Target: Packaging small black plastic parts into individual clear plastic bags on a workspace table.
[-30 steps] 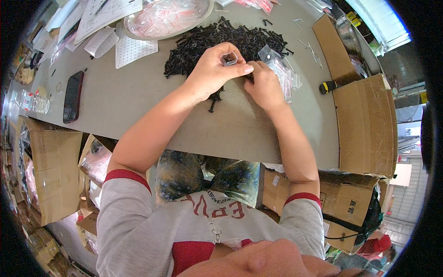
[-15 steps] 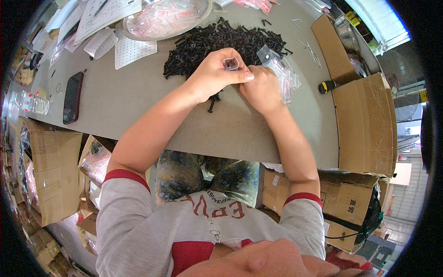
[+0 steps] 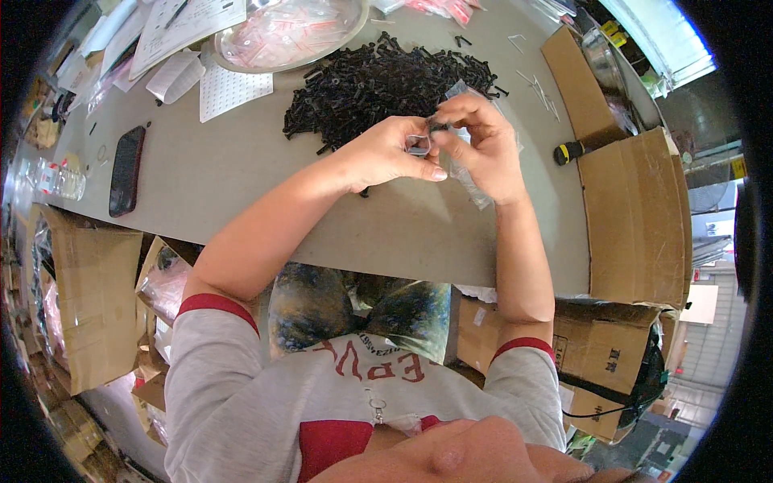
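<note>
My left hand (image 3: 393, 151) is closed round a small clear plastic bag (image 3: 417, 146), thumb stretched along its near side. Close against it, my right hand (image 3: 493, 151) pinches dark screws (image 3: 437, 126) at the bag's mouth; how many is hidden by the fingers. Just beyond both hands spreads a large heap of black screws (image 3: 362, 90). More clear plastic bags (image 3: 473, 187) lie on the table under and beside my right hand, partly covered by it.
A metal bowl (image 3: 364, 18) of small bags with red strips stands at the back left, near papers (image 3: 233, 90). A phone (image 3: 127, 171) lies on the left. Hex keys (image 3: 538, 92), a yellow-black tool (image 3: 568, 152) and cardboard boxes (image 3: 632, 217) are on the right.
My right hand has lifted and turned from above the screws and bags, bringing dark screws to the bag's mouth. My left hand has shifted slightly nearer with the bag.
</note>
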Motion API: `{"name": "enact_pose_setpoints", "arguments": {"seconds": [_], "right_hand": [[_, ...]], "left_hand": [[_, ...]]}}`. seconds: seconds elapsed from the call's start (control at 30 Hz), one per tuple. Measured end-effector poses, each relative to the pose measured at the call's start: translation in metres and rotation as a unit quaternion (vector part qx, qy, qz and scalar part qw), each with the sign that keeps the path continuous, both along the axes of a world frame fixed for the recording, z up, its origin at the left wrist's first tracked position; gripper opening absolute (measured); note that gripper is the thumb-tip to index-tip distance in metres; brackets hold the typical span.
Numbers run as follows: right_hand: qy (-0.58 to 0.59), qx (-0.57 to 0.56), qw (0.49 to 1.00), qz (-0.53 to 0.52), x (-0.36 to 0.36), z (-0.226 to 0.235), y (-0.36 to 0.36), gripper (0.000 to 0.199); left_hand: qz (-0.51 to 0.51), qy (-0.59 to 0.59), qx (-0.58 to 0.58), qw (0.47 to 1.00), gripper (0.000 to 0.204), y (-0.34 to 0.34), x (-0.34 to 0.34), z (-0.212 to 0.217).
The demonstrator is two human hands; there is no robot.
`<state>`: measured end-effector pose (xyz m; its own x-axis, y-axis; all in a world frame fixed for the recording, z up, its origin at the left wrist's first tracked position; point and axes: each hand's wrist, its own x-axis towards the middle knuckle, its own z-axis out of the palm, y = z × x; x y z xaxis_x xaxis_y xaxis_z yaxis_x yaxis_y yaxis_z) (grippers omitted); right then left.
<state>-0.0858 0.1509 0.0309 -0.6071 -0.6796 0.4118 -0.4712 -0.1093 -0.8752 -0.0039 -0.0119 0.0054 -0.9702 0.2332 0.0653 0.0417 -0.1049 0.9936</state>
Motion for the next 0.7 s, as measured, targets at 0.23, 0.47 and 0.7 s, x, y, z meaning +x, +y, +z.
{"name": "enact_pose_setpoints", "arguments": {"seconds": [0.23,0.47,0.7], "right_hand": [[0.132,0.083,0.985,0.076,0.005,0.012,0.005,0.020],[0.230,0.121,0.964,0.053,0.012,0.020,0.003,0.024],[0.312,0.127,0.941,0.018,0.004,0.018,0.009,0.023]], "left_hand": [[0.016,-0.008,-0.020,1.000,0.036,-0.001,0.003,0.003],[-0.001,0.000,-0.053,0.999,0.035,-0.005,-0.003,-0.007],[-0.015,0.005,-0.045,0.999,0.039,-0.004,-0.003,-0.007]]}}
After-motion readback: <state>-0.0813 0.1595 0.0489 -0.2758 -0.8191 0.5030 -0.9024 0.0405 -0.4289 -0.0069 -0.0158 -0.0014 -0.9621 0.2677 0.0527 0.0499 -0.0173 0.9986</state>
